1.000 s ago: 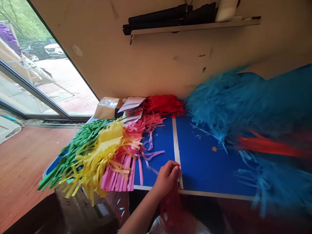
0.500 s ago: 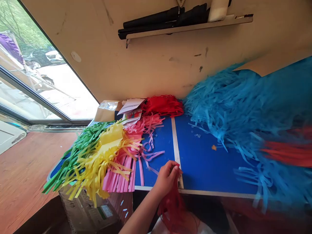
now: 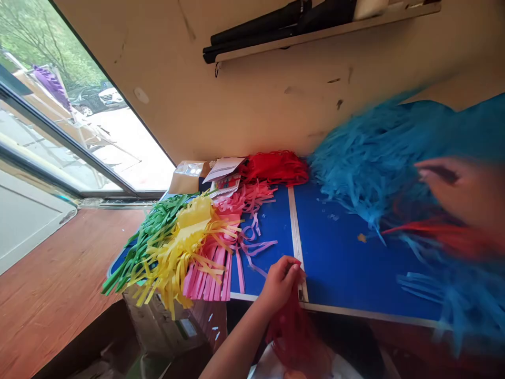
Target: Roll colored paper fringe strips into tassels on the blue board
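Near the table's front edge, my left hand (image 3: 281, 281) is closed on the top of a dark red tissue-paper tassel (image 3: 290, 326). Its strips hang down over the edge towards my lap. Over on the right, my right hand (image 3: 457, 192) is smeared by motion above blurred red paper strips (image 3: 437, 234); whether it holds any of them I cannot tell. A large heap of blue paper fringe (image 3: 366, 158) lies behind and around that hand.
Green (image 3: 158, 229), yellow (image 3: 193, 216) and pink fringes (image 3: 211, 268) hang over the left end of the blue table (image 3: 335, 263). Behind them lie a red fringe bundle (image 3: 274, 167) and white papers (image 3: 224, 168). A cardboard box (image 3: 158, 321) stands below; a shelf (image 3: 327, 34) juts from the wall.
My right hand has come into view at the right, over the blue fringe. The view has shifted slightly; my left hand still grips the dark red tassel.
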A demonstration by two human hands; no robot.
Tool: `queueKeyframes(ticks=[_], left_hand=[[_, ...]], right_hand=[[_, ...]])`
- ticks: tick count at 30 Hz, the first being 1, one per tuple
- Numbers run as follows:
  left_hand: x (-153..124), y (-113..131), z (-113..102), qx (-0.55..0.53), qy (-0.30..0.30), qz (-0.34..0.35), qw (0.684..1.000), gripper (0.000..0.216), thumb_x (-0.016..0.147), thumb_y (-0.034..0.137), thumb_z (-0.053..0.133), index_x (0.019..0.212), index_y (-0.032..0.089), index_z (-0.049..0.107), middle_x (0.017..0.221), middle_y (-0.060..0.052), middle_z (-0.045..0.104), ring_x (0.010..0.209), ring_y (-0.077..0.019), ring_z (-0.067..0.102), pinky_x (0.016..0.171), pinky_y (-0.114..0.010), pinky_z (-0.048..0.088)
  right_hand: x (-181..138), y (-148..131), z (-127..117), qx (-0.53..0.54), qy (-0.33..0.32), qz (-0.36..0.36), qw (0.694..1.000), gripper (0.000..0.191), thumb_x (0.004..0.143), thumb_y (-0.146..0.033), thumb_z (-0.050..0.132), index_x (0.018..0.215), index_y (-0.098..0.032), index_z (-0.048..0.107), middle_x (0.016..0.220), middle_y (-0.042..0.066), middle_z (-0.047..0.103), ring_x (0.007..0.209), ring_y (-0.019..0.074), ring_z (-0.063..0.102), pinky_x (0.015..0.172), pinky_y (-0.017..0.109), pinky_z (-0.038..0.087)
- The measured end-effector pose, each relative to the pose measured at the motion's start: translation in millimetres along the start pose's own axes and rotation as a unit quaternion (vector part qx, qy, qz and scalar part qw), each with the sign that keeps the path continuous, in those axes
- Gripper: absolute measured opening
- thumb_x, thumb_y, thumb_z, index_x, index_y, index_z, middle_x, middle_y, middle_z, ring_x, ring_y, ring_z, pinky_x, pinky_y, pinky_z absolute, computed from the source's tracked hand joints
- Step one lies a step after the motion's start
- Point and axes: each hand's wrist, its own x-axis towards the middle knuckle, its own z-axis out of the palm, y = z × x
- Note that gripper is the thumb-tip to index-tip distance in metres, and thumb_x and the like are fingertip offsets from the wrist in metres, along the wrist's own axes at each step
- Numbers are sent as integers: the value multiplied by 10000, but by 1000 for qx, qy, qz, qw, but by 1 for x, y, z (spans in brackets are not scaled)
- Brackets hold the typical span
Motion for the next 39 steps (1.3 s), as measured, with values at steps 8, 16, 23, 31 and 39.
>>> queueKeyframes(ticks=[8,16,23,31,39], left_hand=[[0,-8,-1,-30,28,-11,999,331,854,497,465,885,173,528,811,-56,672,672,-156,616,663,-284,481],[2,-12,1,-54,36,-11,998,335,823,507,520,846,173,511,800,-54,669,677,-158,626,667,-285,481],[0,-13,-1,-13,33,-7,999,309,838,477,506,834,168,522,698,-31,646,647,-160,624,604,-264,474],[-2,-8,-1,96,-7,19,995,190,873,344,468,821,177,541,695,-19,670,627,-145,628,592,-242,469],[-1,-5,-1,158,-16,33,987,146,865,283,481,815,179,569,727,-20,686,675,-150,638,627,-232,453]], right_hand=[[-181,40,113,300,-369,98,874,394,599,-545,687,783,-208,602,717,40,657,644,185,634,630,336,527],[-191,40,126,315,-331,46,888,214,674,-424,672,735,-219,667,822,38,664,803,191,615,751,331,512],[-199,32,124,301,-347,79,885,227,662,-428,678,770,-228,670,778,40,681,719,190,631,689,326,531],[-194,44,119,221,-337,-49,914,201,721,-412,625,653,-223,638,697,32,634,669,170,585,637,291,490],[-187,39,116,254,-387,15,886,284,644,-490,663,638,-207,644,625,29,625,607,163,576,584,279,483]])
